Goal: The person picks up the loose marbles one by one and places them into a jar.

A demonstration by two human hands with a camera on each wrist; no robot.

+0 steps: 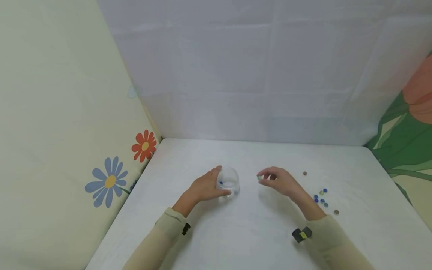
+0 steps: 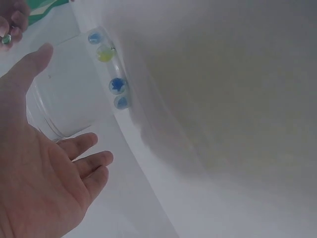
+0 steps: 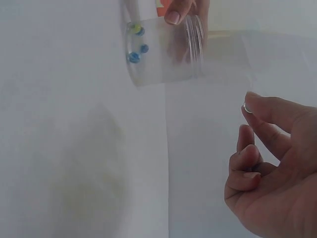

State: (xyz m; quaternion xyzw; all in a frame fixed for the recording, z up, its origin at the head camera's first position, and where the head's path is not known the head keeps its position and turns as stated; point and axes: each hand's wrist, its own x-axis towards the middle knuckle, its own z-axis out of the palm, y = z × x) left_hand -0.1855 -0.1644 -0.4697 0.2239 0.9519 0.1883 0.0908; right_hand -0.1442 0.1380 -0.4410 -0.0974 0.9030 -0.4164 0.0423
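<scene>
Nearest, the left hand curled its grip around a clear glass cup on the white table. Just at its three o'clock, the right hand pinched a green bead; loose beads lay further right.

The surface is white and smooth, and it meets the walls at the back and at both sides. A small clear glass cup stands on it near the middle, with a few blue beads and a yellow one at its bottom. Off to the right, a little bunch of blue and green beads lies on it, with two brown beads lying apart from the bunch.
</scene>
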